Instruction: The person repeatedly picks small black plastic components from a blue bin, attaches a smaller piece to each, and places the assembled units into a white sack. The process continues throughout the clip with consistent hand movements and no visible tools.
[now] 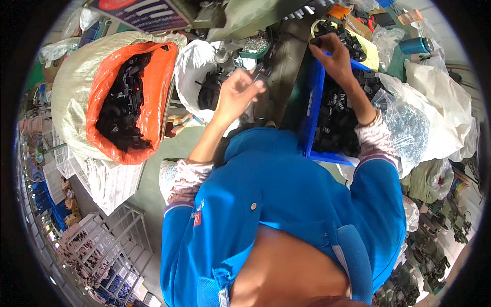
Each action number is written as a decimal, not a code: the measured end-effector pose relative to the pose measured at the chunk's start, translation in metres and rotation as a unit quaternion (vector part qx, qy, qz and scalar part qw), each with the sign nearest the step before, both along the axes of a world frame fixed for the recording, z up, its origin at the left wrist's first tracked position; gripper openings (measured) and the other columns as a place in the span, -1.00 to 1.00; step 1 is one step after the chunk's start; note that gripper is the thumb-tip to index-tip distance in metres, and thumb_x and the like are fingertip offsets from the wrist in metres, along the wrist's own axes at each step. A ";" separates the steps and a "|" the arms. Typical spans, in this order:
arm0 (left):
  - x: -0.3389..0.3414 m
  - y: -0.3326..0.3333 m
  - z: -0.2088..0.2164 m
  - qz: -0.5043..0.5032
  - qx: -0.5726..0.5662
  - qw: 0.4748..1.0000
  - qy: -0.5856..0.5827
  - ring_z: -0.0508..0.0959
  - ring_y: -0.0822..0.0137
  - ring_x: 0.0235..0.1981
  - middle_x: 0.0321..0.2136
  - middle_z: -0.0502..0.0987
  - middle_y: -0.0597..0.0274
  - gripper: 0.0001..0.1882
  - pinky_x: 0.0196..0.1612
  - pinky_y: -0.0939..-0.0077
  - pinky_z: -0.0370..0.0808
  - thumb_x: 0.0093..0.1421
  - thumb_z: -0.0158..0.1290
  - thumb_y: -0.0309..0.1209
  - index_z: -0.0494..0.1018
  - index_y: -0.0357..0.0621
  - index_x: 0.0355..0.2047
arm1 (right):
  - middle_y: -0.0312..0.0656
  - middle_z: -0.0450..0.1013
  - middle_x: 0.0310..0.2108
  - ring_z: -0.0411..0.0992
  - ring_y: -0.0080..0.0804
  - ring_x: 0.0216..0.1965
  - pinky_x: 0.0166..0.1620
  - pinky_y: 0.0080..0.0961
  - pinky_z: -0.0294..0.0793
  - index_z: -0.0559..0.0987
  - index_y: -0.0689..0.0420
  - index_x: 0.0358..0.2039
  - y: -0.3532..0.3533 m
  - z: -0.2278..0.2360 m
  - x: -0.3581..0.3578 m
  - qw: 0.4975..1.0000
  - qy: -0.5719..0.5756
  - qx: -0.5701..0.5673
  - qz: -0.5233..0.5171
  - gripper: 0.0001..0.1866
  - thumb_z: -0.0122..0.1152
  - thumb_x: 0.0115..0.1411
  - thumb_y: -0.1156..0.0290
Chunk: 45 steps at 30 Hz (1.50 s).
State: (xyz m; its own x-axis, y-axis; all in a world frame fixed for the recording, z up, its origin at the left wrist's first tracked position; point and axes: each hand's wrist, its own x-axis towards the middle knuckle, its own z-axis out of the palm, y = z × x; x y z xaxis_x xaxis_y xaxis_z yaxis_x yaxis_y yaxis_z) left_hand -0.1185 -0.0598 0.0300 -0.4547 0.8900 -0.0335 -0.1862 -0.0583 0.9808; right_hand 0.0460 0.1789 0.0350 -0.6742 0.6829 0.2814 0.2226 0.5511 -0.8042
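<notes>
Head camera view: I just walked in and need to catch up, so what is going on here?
A person in a blue jacket works at a cluttered bench. The left hand holds a small black part up near a press. The right hand reaches over a blue bin of black parts. An orange-lined sack of similar parts stands to the left.

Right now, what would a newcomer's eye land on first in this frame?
Probably the orange-lined sack at upper left, heaped with black plastic parts. Next, the blue bin of similar black parts at centre right, with the right hand reaching over its far end. The left hand is raised mid-frame, its fingers pinching a small dark part.
</notes>
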 end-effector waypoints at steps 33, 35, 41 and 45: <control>-0.135 -0.025 0.038 -0.106 0.069 0.844 0.521 0.48 0.08 -0.44 -0.46 0.50 0.03 -0.57 -0.34 0.36 0.46 0.03 0.14 -0.44 0.44 -0.27 -0.05 | -0.15 0.51 -0.25 0.49 -0.41 -0.22 -0.14 -0.52 0.48 0.57 0.25 -0.25 -0.131 0.017 -0.114 0.988 0.090 -0.066 0.108 -0.73 0.30 -0.03 0.65; -0.144 -0.022 0.042 -0.116 0.085 0.824 0.547 0.49 0.09 -0.43 -0.45 0.50 0.04 -0.59 -0.35 0.34 0.45 0.04 0.12 -0.43 0.44 -0.29 -0.07 | -0.13 0.50 -0.21 0.48 -0.40 -0.20 -0.13 -0.51 0.49 0.57 0.27 -0.26 -0.135 0.019 -0.120 0.986 0.112 -0.063 0.105 -0.74 0.30 -0.03 0.66; -0.162 -0.003 0.051 -0.112 0.126 0.794 0.583 0.51 0.11 -0.41 -0.47 0.49 0.10 -0.62 -0.35 0.34 0.46 0.01 0.13 -0.43 0.46 -0.25 -0.12 | -0.10 0.46 -0.12 0.44 -0.43 -0.12 -0.06 -0.48 0.51 0.52 0.35 -0.21 -0.123 0.010 -0.129 0.984 0.134 0.067 0.097 -0.71 0.24 0.00 0.75; -0.166 0.005 0.049 -0.138 0.114 0.807 0.562 0.49 0.10 -0.45 -0.52 0.46 0.11 -0.61 -0.38 0.33 0.44 0.01 0.13 -0.41 0.46 -0.20 -0.11 | -0.09 0.46 -0.13 0.45 -0.41 -0.13 -0.09 -0.47 0.53 0.47 0.33 -0.14 -0.124 0.017 -0.133 0.987 0.074 0.112 0.088 -0.66 0.23 0.02 0.74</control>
